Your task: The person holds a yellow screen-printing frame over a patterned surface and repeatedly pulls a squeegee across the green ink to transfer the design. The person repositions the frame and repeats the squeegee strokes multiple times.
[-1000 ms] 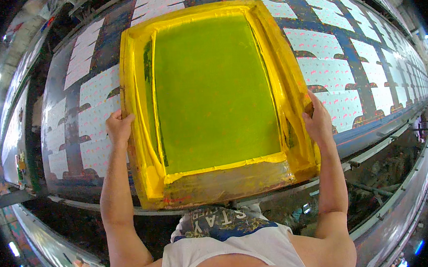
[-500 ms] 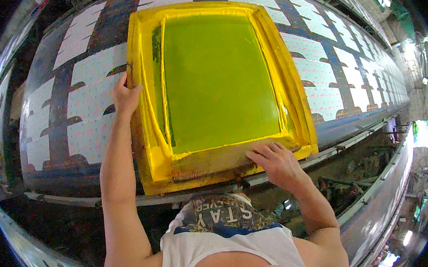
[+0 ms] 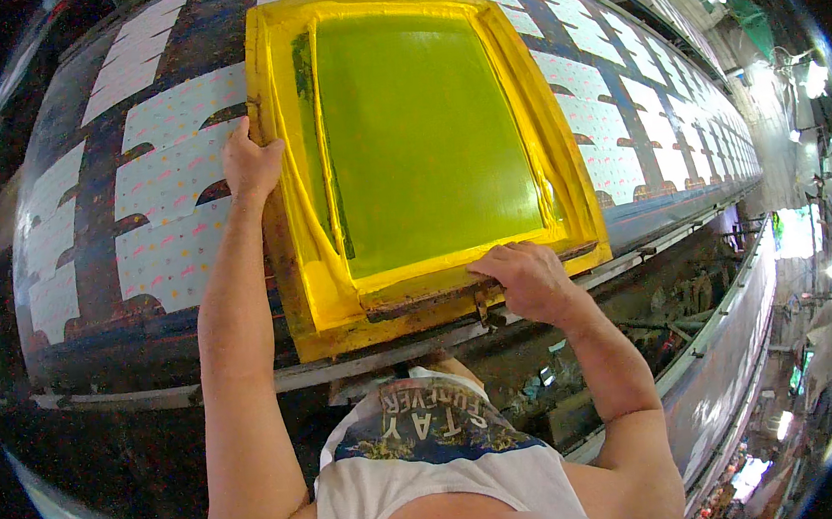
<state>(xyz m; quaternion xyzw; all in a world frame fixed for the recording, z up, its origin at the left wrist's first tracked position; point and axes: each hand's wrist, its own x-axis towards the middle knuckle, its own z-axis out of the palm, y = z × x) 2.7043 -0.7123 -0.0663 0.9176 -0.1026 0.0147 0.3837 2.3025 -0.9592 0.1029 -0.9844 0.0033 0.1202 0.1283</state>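
Observation:
A large yellow, ink-coated screen frame [image 3: 575, 190] lies on a long printing table [image 3: 56, 352], its green mesh [image 3: 422, 134] facing up. The fingers of my left hand [image 3: 253, 165] are wrapped on the frame's left edge, toward the upper half. Along the near side runs a stained, dark-edged bar [image 3: 409, 300], which my right hand [image 3: 528, 276] grips near its middle-right, fingertips curled over the top. Thick yellow ink coats the margins around the mesh.
Rows of white printed pieces with dark curved notches [image 3: 174, 247] cover the table around the frame. A metal rail [image 3: 136, 399] follows its near edge. A second long table [image 3: 708, 364] stands at the lower right, beside lights and clutter.
My right hand has moved from the frame's right side down to the near bar, which now shows a narrower dark edge. My left hand sits higher along the left side.

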